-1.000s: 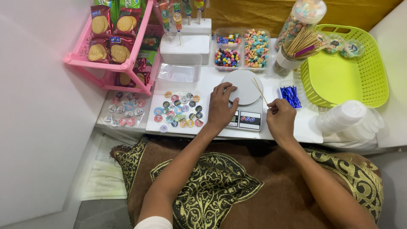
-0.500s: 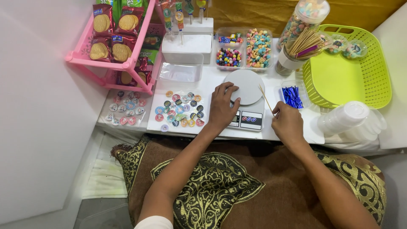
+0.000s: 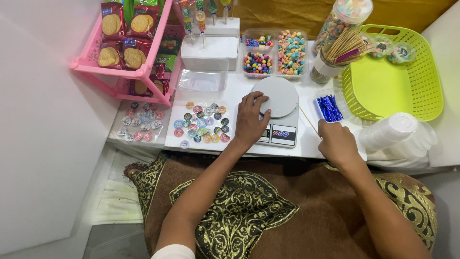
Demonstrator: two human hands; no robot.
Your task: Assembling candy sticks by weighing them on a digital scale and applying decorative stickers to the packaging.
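Shifted rightward off the scale: right hand, pinching a thin wooden skewer, apparently lowering it onto the table. Left hand rests open, steadying the scale's edge.

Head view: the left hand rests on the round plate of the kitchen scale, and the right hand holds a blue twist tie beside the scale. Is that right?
Not quite. In the head view the right hand pinches a thin wooden skewer, not a blue twist tie; the blue ties lie untouched in their clear tray. The rest holds: the left hand rests on the scale, on its round plate.
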